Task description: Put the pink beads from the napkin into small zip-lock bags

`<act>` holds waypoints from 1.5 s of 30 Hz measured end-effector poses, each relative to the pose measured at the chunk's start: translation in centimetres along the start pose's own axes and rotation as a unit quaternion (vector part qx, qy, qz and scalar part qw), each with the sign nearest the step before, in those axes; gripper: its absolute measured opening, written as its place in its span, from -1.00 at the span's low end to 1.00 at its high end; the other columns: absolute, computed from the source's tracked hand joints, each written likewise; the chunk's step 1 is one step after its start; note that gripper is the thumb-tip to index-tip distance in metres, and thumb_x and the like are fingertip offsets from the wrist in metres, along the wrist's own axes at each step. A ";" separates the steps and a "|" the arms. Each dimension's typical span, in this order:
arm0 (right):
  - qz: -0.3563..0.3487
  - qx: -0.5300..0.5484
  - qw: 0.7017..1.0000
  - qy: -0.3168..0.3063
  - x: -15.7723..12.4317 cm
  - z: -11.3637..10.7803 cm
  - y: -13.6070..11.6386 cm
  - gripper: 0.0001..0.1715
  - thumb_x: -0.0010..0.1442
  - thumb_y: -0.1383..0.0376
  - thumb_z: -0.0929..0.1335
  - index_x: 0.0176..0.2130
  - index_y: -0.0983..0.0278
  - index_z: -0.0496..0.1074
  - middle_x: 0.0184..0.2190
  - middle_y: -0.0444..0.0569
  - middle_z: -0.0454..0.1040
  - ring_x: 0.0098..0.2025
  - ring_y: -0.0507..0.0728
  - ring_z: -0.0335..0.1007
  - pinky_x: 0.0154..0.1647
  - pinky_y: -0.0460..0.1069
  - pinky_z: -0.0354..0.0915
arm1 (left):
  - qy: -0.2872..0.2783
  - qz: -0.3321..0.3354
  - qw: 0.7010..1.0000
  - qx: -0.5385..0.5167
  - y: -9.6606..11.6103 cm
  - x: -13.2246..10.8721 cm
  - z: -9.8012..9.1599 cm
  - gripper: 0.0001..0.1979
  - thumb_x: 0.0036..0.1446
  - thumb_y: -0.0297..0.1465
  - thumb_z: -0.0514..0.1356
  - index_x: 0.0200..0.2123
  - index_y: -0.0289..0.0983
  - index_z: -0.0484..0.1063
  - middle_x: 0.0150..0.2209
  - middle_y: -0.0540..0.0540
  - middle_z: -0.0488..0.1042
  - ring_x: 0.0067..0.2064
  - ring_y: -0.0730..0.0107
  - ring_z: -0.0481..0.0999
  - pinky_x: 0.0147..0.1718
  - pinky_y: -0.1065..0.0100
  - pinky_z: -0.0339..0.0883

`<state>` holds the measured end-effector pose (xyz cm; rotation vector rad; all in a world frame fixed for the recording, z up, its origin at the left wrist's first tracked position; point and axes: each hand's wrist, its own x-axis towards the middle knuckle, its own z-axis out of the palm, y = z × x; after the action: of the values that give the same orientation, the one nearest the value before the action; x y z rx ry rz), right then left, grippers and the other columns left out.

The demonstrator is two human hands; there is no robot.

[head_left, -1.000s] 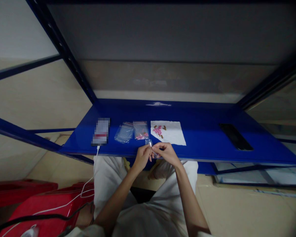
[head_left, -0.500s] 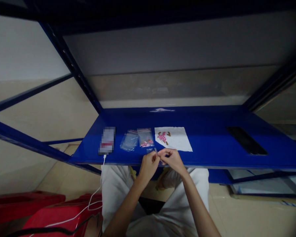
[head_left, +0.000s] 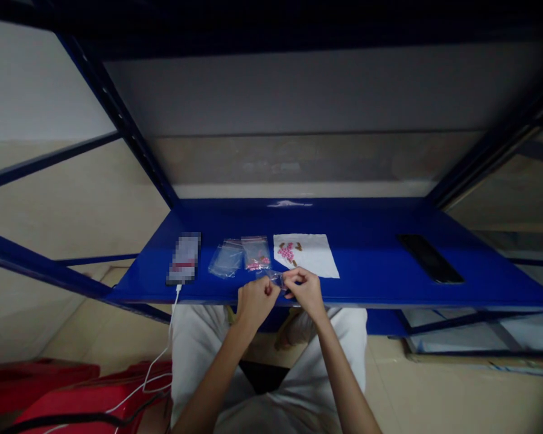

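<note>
Between my hands, near the front edge of the blue shelf, is a small clear plastic bag (head_left: 275,278). My left hand (head_left: 256,301) is closed on its near left side. With thumb and fingers, my right hand (head_left: 305,292) pinches its right edge. Just beyond lies a zip bag with pink pills (head_left: 257,253) in it, beside several clear zip bags (head_left: 227,258). To the right, a white paper sheet (head_left: 317,256) carries a cluster of pink pills (head_left: 288,252) and several brown capsules (head_left: 298,246). What the held bag contains is too small to tell.
A phone (head_left: 184,258) with a white charging cable (head_left: 157,355) lies at the left of the shelf (head_left: 366,253). A dark phone (head_left: 429,258) lies at the right. Blue frame posts (head_left: 117,114) rise at both sides. Red plastic stools (head_left: 81,398) stand at lower left.
My hands have moved slightly apart, and the clear bag between them is now spread out more. The whole view has shifted a little, so the shelf appears further left.
</note>
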<state>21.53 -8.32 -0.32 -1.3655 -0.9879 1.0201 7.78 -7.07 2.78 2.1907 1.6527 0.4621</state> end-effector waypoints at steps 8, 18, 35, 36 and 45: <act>-0.037 0.005 0.996 -0.084 0.1 -0.4 0.2 -0.74 -0.06 0.14 0.40 -0.42 0.28 0.37 -0.33 -0.02 0.46 -0.41 0.07 0.41 -0.69 -0.11 0.40 | -0.003 0.001 1.000 0.001 0.4 0.2 0.2 -0.77 0.05 -0.31 0.06 -0.56 -0.23 0.41 -0.57 -0.02 0.48 -0.47 0.37 0.46 -0.50 0.45 0.05; -0.124 -0.105 0.973 -0.162 0.6 -1.0 -0.7 -0.80 0.04 0.29 0.33 -0.31 0.18 0.53 -0.13 0.06 0.40 -0.24 0.18 0.40 -0.46 0.00 0.43 | 0.015 0.083 0.996 -0.017 1.7 0.9 0.4 -0.81 0.00 -0.45 0.02 -0.55 -0.27 0.41 -0.56 -0.10 0.47 -0.49 0.33 0.44 -0.47 0.40 0.14; -0.047 -0.055 0.985 -0.159 0.7 -1.7 -0.2 -0.73 0.04 0.13 0.35 -0.40 0.27 0.53 -0.45 -0.02 0.49 -0.49 0.07 0.36 -0.51 -0.06 0.31 | 0.033 0.314 0.946 -0.069 -1.0 2.1 0.7 -0.36 -0.10 -0.10 0.24 0.05 -0.19 0.20 0.02 -0.15 0.31 0.12 0.14 0.17 0.10 0.11 -0.10; -0.064 -0.060 0.984 -0.157 0.7 -1.7 -0.1 -0.74 0.07 0.15 0.34 -0.40 0.26 0.54 -0.40 -0.01 0.50 -0.42 0.09 0.39 -0.43 -0.05 0.33 | 0.025 0.328 0.942 -0.066 -1.2 2.5 0.9 -0.39 -0.08 -0.11 0.22 0.03 -0.20 0.22 -0.01 -0.15 0.34 0.09 0.16 0.20 0.10 0.12 -0.09; -0.066 -0.089 0.989 -0.099 0.5 -1.1 0.5 -0.72 0.01 0.14 0.38 -0.34 0.29 0.51 -0.39 -0.01 0.49 -0.37 0.13 0.39 -0.42 -0.05 0.32 | 0.034 0.371 0.925 -0.079 -1.8 3.8 1.3 -0.43 0.02 -0.11 0.14 0.07 -0.23 0.20 -0.05 -0.17 0.37 0.01 0.20 0.28 0.04 0.16 -0.01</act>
<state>22.77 -8.19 -0.79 -1.3404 -1.3265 1.0013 7.85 -3.06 0.97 2.6314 0.7082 0.8331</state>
